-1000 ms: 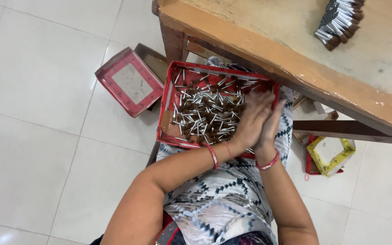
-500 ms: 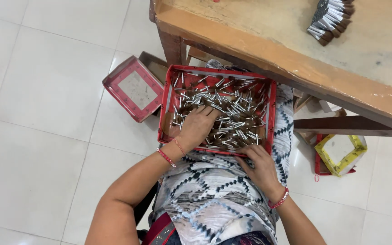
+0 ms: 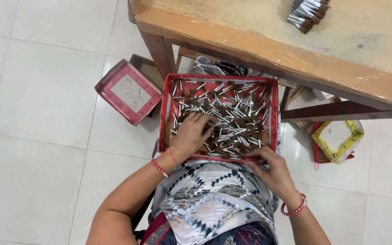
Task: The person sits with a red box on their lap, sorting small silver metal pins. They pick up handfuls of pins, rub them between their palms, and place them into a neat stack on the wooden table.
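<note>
So there's a red tray [image 3: 164, 119] sitting on the person's lap, right up against the near edge of the wooden counter [image 3: 268, 50], and it's packed with a messy heap of little brown sticks with silver caps [image 3: 232, 122]. The left hand [image 3: 192, 135] is palm down in the left part of the tray, fingers spread loose over the sticks, touching them but not clamped on anything as far as I can see. The right hand [image 3: 273, 172] sits at the tray's near right corner, fingers curled over the rim; can't tell if it's pinching a stick or just the edge. Both wrists have red bangles. On the floor left of the tray there's a red box [image 3: 128, 92], and on the right a yellow box [image 3: 339, 140]. Up at the counter's far edge lies a bundle of the same sticks [image 3: 307, 12].
</note>
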